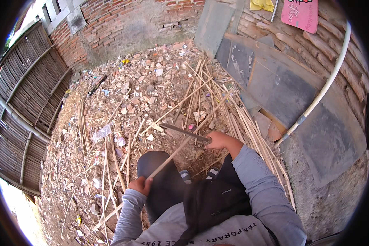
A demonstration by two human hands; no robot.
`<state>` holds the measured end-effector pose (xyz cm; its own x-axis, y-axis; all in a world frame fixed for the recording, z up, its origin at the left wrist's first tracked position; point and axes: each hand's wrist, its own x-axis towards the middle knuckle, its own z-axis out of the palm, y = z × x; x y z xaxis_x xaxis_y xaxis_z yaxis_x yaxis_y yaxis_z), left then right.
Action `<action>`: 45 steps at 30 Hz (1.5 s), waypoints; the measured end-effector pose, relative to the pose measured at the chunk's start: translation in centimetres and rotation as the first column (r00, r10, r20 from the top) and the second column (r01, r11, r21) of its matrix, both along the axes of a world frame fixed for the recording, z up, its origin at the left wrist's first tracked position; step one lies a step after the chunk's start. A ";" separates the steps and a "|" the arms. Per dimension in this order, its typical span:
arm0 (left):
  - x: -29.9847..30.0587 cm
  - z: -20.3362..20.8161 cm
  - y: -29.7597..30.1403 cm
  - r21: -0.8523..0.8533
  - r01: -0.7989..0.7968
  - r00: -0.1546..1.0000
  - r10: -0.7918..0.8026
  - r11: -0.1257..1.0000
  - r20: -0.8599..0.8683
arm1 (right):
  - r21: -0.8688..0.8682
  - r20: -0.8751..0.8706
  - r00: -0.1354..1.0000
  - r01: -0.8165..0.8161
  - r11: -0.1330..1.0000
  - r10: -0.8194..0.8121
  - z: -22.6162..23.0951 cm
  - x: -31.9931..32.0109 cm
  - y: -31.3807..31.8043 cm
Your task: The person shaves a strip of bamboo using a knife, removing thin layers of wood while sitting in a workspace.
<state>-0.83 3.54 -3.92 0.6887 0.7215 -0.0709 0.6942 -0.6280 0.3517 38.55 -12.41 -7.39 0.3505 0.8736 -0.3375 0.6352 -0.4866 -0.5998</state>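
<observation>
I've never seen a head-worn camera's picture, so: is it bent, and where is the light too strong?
In the head view, black corners and a bowed pale pipe suggest fisheye bending; glare washes out the lower left, below the bamboo panel; the knife in the right hand looks fairly crisp.

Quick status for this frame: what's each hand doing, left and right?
Left hand: closed, holding a thin wooden stick.
Right hand: closed, holding a long-bladed knife.

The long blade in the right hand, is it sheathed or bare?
Bare: the long blade shows uncovered from the right hand to its tip.
</observation>
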 end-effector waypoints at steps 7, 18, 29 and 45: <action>0.2 -0.3 0.0 0.048 0.001 1.000 -0.001 0.999 -0.004 | 0.037 0.235 0.971 -0.062 0.997 0.052 -1.3 -0.2 -0.3; 0.1 0.3 -0.6 0.047 -0.009 1.000 0.009 0.999 0.011 | 0.064 0.176 0.983 0.040 0.997 -0.050 -1.0 0.9 -0.1; -0.1 0.1 -0.4 0.035 -0.008 1.000 0.007 0.999 0.014 | 0.041 0.132 0.990 -0.061 0.997 0.055 -0.8 0.1 0.2; -0.1 -0.3 -0.3 0.044 0.002 0.998 -0.005 0.999 0.057 | 0.100 0.189 0.982 -0.044 0.994 0.025 -1.6 0.7 -0.2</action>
